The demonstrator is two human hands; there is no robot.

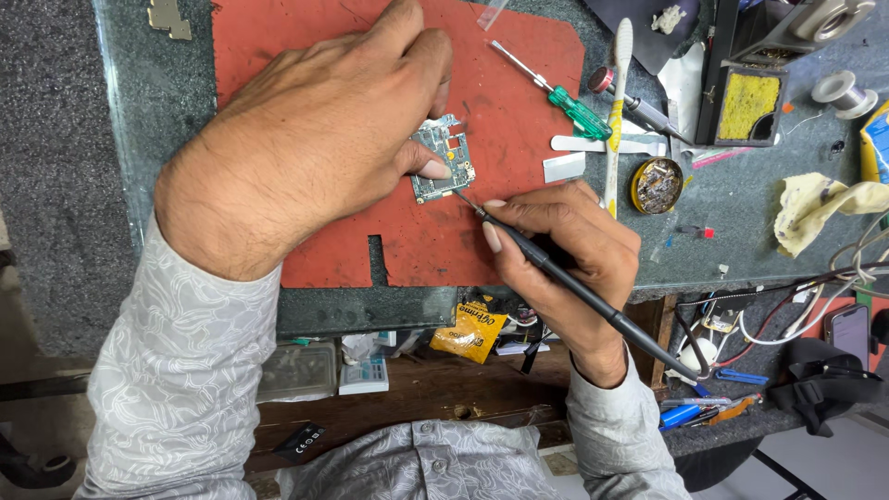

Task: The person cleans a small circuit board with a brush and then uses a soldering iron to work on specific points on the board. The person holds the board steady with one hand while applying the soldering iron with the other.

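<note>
A small green circuit board (443,165) lies on a red work mat (519,102). My left hand (315,139) presses down on the board, thumb and fingers pinning its left and top edges. My right hand (569,250) grips a slim black soldering iron (593,296) like a pen. Its metal tip touches the board's lower right corner. The iron's cable runs off to the lower right.
Beyond the mat lie a green-handled screwdriver (569,102), a white toothbrush (616,102), a round tin of brass wool (657,185), a yellow sponge holder (748,104), a solder spool (838,90) and a yellow cloth (820,208). A yellow packet (470,331) sits on the shelf below.
</note>
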